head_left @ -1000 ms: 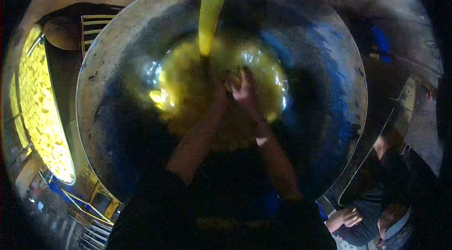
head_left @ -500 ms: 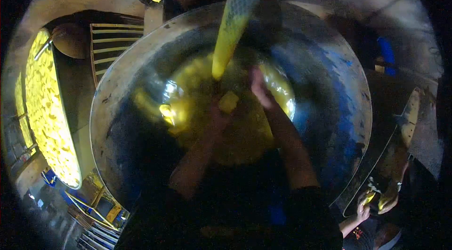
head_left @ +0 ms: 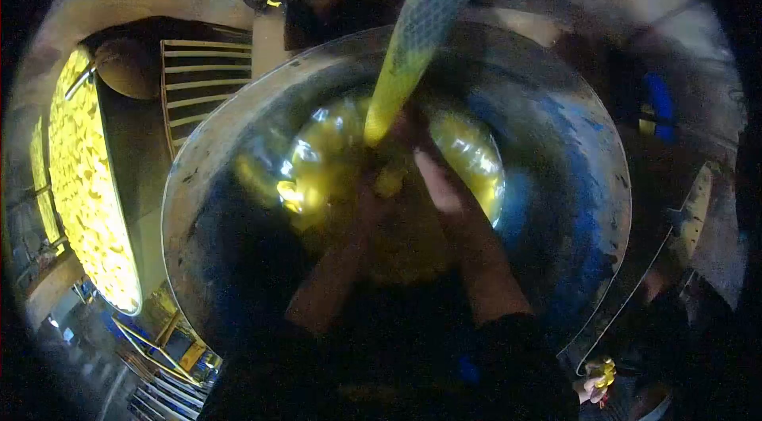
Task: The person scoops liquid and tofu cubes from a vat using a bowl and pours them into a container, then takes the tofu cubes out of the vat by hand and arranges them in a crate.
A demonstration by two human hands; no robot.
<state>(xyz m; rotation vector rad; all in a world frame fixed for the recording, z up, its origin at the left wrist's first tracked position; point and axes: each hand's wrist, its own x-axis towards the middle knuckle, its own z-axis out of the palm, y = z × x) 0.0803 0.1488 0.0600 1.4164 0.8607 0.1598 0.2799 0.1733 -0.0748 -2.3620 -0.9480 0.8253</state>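
Observation:
Both my forearms reach down into a large round basin (head_left: 176, 207) of yellowish water. My left hand (head_left: 371, 187) is low over the water, dark and blurred, beside a pale yellow chunk (head_left: 389, 181); whether its fingers hold the chunk is not clear. My right hand (head_left: 414, 135) is close to the lower end of a thick tube (head_left: 421, 32) with a net pattern, yellow toward its tip, slanting down from above. Shadow and blur hide the right fingers. Glare lies on the water (head_left: 468, 155) on both sides of the hands.
A wide tray (head_left: 87, 183) full of yellow pieces stands at left, near a round brown lid-like object (head_left: 127, 69) and a slatted rack (head_left: 208, 68). At lower right, another person's hand (head_left: 591, 389) holds something yellow.
My right hand has moved inward and left toward the tube's end. The yellow chunk by my left hand looks darker and less exposed. The other person's hands have shifted lower.

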